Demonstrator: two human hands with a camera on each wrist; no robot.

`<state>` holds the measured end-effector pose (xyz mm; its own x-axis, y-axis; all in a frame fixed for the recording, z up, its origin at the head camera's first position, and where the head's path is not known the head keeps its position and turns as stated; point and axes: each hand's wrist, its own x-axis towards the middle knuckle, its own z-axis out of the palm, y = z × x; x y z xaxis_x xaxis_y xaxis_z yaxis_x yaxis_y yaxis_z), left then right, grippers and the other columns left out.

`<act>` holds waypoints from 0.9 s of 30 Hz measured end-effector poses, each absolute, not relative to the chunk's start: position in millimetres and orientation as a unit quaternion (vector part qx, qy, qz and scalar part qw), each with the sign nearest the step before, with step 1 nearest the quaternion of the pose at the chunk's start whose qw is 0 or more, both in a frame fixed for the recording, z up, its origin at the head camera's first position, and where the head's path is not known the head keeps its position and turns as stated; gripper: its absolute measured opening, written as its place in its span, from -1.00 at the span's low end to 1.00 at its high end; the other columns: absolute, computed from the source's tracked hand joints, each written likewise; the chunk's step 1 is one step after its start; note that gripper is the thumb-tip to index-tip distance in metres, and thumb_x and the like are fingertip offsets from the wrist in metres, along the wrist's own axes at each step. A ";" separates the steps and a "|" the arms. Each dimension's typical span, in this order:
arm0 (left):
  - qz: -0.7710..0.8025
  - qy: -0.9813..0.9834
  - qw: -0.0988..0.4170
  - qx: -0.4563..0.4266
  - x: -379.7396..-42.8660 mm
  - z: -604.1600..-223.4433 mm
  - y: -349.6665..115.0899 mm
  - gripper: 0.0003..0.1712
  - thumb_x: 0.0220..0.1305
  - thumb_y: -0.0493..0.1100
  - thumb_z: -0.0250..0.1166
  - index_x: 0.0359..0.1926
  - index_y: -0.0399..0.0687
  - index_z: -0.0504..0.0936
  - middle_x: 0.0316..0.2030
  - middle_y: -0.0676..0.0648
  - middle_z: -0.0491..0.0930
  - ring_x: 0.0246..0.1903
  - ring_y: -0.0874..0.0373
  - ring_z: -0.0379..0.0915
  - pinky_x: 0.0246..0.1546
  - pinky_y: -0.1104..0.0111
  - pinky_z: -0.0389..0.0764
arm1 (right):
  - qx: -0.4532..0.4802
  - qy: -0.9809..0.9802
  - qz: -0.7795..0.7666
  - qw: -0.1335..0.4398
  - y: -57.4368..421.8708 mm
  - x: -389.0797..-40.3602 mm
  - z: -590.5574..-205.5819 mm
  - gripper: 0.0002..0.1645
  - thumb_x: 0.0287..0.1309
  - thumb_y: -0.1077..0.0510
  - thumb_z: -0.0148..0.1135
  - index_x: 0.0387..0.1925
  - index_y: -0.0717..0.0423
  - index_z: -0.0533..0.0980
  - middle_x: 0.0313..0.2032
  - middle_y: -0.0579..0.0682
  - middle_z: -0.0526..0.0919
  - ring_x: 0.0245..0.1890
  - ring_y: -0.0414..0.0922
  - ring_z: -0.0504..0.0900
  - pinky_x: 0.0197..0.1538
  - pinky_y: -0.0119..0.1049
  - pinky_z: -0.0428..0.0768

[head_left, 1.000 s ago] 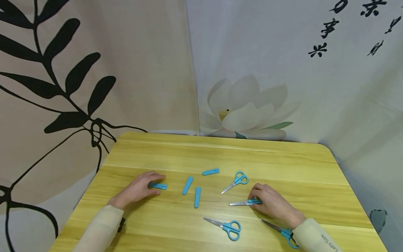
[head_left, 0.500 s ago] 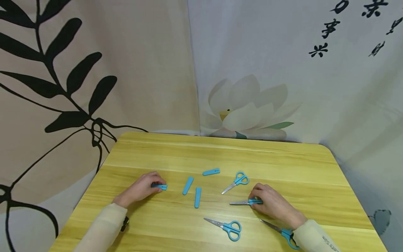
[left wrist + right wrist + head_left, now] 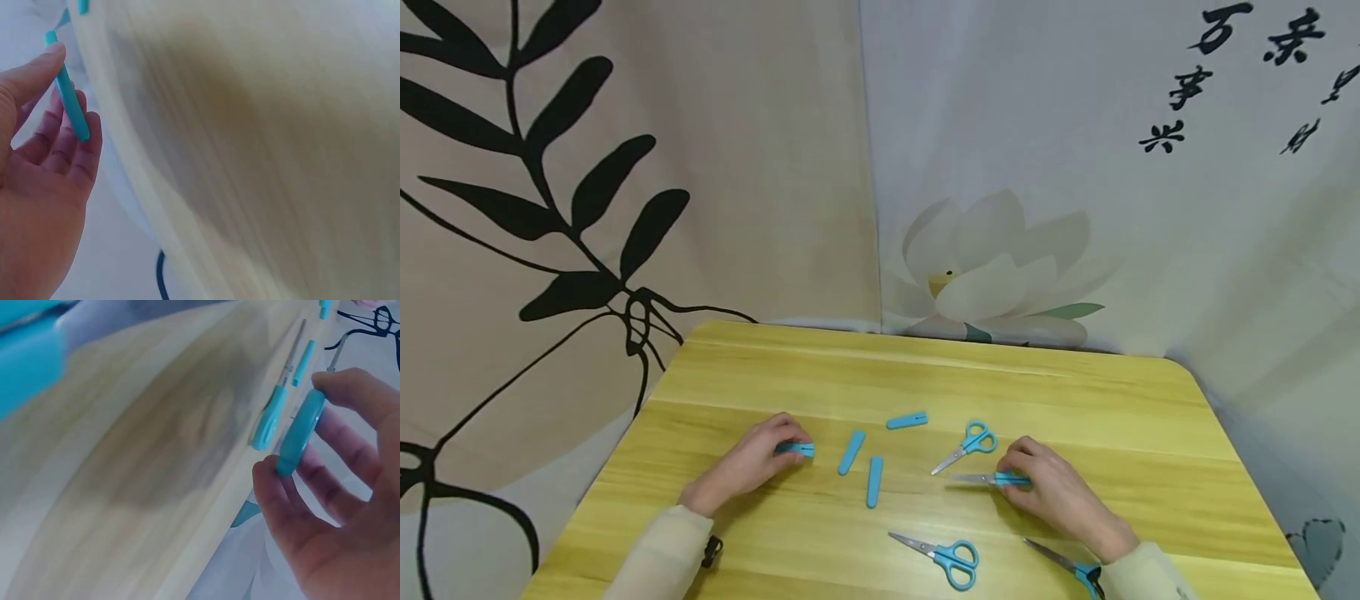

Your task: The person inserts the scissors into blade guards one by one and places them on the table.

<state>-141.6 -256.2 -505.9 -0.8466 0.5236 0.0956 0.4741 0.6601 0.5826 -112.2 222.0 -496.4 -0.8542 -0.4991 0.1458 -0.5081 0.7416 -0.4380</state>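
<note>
My left hand pinches a flat blue scissors cover between thumb and fingers. In the left wrist view that cover hangs clear of the table, thumb on its upper end. My right hand holds small scissors by their blue handles, the slightly blurred blades pointing left. The right wrist view shows the scissors' handle between thumb and fingertips, raised over the wood. Between the hands lie more blue covers and another cover farther back.
On the wooden table, open-handled blue scissors lie behind the held pair. Nearer the front are other scissors, and a further pair lies partly under the right sleeve. A printed curtain hangs behind the table.
The left thumb and fingers have closed on the cover, and the hand has lifted it and moved right. The right hand has raised its scissors slightly. The head view has tilted up a little.
</note>
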 end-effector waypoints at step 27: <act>0.308 0.914 -0.052 0.259 -121.2 -487.6 -171.3 -0.73 0.36 -0.28 0.40 0.06 -0.17 0.72 -0.13 0.07 0.59 -0.13 0.20 0.50 -0.12 0.31 0.64 | 0.252 -0.929 0.227 0.149 187.0 -111.2 -486.2 -0.69 -0.09 0.21 0.62 -0.27 -0.03 0.67 -0.16 -0.17 0.68 -0.16 -0.15 0.69 -0.13 -0.18 0.71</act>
<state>-121.2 -171.3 -487.6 -0.8607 0.4415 0.2536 0.5050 0.6764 0.5361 -111.2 187.0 -486.2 -0.8291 -0.3997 0.3910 -0.5350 0.7702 -0.3473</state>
